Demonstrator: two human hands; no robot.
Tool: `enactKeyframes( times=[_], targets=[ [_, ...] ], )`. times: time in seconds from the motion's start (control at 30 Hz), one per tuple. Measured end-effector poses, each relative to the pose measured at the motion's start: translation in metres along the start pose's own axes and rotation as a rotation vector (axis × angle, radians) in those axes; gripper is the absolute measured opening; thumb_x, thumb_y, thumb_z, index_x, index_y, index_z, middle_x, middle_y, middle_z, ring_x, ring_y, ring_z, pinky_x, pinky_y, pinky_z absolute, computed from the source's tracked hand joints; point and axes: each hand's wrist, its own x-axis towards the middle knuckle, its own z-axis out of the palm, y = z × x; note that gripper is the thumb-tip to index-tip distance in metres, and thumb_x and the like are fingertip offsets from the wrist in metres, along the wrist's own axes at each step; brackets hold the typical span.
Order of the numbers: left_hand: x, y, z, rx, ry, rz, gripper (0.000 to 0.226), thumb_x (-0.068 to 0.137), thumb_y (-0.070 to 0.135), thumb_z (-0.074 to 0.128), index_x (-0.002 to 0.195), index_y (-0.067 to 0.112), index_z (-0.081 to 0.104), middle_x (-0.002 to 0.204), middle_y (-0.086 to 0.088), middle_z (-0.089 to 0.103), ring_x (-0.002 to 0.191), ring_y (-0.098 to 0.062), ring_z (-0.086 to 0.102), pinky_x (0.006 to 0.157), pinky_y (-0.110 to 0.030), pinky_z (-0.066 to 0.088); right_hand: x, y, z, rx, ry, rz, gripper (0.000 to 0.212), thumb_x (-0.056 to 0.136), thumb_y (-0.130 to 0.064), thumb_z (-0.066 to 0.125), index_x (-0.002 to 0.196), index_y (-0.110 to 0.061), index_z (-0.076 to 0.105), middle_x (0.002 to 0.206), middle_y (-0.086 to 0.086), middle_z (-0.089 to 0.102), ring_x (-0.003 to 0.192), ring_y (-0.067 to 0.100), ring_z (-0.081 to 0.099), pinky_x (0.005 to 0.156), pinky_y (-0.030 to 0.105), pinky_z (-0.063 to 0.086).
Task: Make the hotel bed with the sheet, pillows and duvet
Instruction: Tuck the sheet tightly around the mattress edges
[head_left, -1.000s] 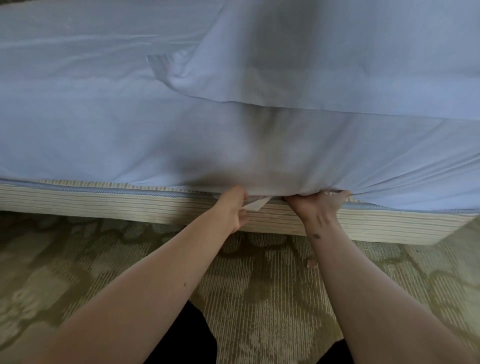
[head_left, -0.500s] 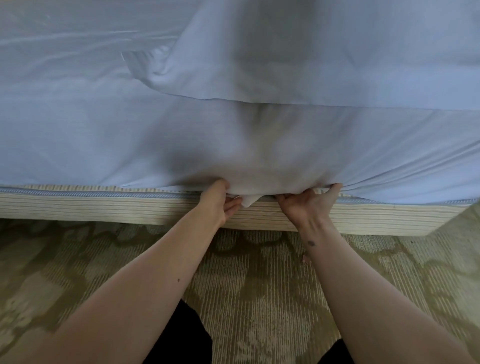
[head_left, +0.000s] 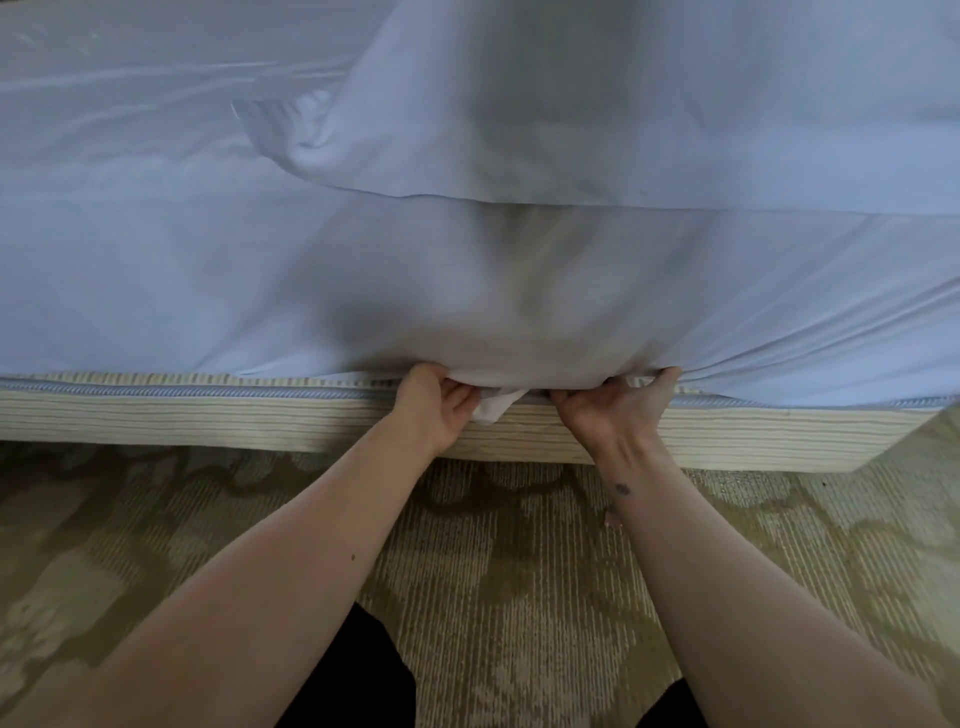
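Sheet (head_left: 467, 291): pale blue-white, smooth, draped down bed side, creases fanning toward bunched lower hem at striped bed base (head_left: 208, 415). Loose upper layer (head_left: 623, 130) overhangs above. Left grip (head_left: 436, 405) closed round bunched hem, white corner poking out. Right grip (head_left: 613, 410) near it, fingers curled under hem, thumb spread. Patterned carpet (head_left: 519, 597) below.

The white sheet (head_left: 249, 291) hangs down the mattress side, smooth at left, creased at right; its lower hem bunches at mid-edge just above the striped bed base (head_left: 208, 421); a loose white fold (head_left: 649, 130) overlaps it on top
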Motion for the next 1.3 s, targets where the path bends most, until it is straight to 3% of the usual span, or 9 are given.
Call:
enactKeyframes(
  times=[0.13,0.23,0.6,0.73,0.87,1.0,1.1,1.2,1.3],
  targets=[
    [0.008,-0.015,0.011,-0.362,-0.110,-0.026,0.039,0.100,0.023,0.027,0.124,0.009,0.054,0.125,-0.018,0.059,0.103,-0.032,0.059,0.076,-0.044,0.054,0.002,-0.001,-0.005,-0.018,-0.019,0.008,0.083,0.083,-0.079,0.032,0.138,-0.019,0.049,0.129,0.015,0.060,0.117,0.038,0.057,0.096,0.055,0.048],
    [0.019,-0.017,0.021,-0.536,-0.241,-0.122,0.049,0.092,0.039,0.028,0.122,0.019,0.061,0.121,-0.017,0.064,0.111,-0.037,0.057,0.089,-0.058,0.045,0.004,-0.002,-0.007,-0.027,-0.037,0.024,0.083,0.083,-0.077,0.036,0.137,-0.016,0.050,0.129,0.017,0.061,0.117,0.041,0.057,0.100,0.058,0.044],
    [0.042,-0.023,0.035,-0.789,-0.256,0.036,0.054,0.085,0.036,0.034,0.132,0.025,0.058,0.132,-0.011,0.059,0.123,-0.038,0.051,0.110,-0.057,0.029,0.003,-0.005,-0.007,-0.079,-0.024,0.041,0.089,0.081,-0.083,0.028,0.136,-0.017,0.051,0.129,0.018,0.061,0.119,0.041,0.056,0.100,0.059,0.043],
    [0.034,-0.019,0.042,-0.753,-0.135,0.029,0.060,0.091,0.058,0.023,0.130,0.026,0.057,0.132,-0.013,0.058,0.122,-0.041,0.050,0.105,-0.063,0.030,-0.001,-0.010,-0.001,-0.139,0.066,0.062,0.081,0.087,-0.074,0.025,0.136,-0.014,0.049,0.128,0.020,0.059,0.117,0.042,0.056,0.098,0.058,0.046],
    [0.026,-0.016,0.049,-0.386,0.144,-0.016,0.058,0.101,0.044,0.015,0.150,0.016,0.026,0.155,-0.009,0.030,0.141,-0.030,0.031,0.111,-0.044,0.030,-0.006,-0.020,-0.001,-0.278,0.185,0.002,0.062,0.098,-0.050,0.028,0.139,-0.007,0.043,0.125,0.022,0.059,0.113,0.039,0.058,0.096,0.052,0.049],
    [0.007,-0.047,0.075,-0.084,0.376,0.108,0.054,0.100,0.039,0.025,0.144,0.009,0.036,0.142,-0.012,0.046,0.125,-0.032,0.048,0.102,-0.042,0.041,-0.011,-0.041,-0.005,-0.433,0.259,-0.060,0.047,0.101,-0.033,0.032,0.135,-0.004,0.046,0.114,0.019,0.061,0.099,0.032,0.062,0.086,0.043,0.050],
    [-0.020,-0.089,0.105,-0.277,0.245,0.052,0.034,0.099,0.027,0.038,0.123,0.009,0.052,0.117,-0.006,0.058,0.102,-0.024,0.060,0.085,-0.032,0.050,-0.015,-0.054,-0.011,-0.612,0.326,-0.060,0.038,0.099,-0.029,0.039,0.125,-0.006,0.056,0.094,0.012,0.066,0.082,0.023,0.064,0.076,0.035,0.053],
    [-0.034,-0.118,0.131,-0.230,0.017,-0.124,0.022,0.096,0.007,0.034,0.102,0.005,0.055,0.103,-0.010,0.057,0.102,-0.021,0.061,0.088,-0.028,0.048,-0.023,-0.069,-0.020,-0.697,0.429,-0.114,0.027,0.087,-0.019,0.056,0.108,-0.003,0.065,0.078,0.009,0.067,0.067,0.020,0.063,0.059,0.027,0.051],
    [-0.030,-0.129,0.145,-0.182,0.004,-0.075,0.027,0.091,-0.009,0.032,0.101,0.006,0.052,0.092,-0.010,0.058,0.071,-0.014,0.059,0.064,-0.023,0.053,-0.032,-0.097,-0.027,-0.767,0.471,-0.295,0.020,0.083,-0.011,0.058,0.102,-0.006,0.062,0.081,0.012,0.067,0.064,0.021,0.066,0.059,0.029,0.052]
  ],
)
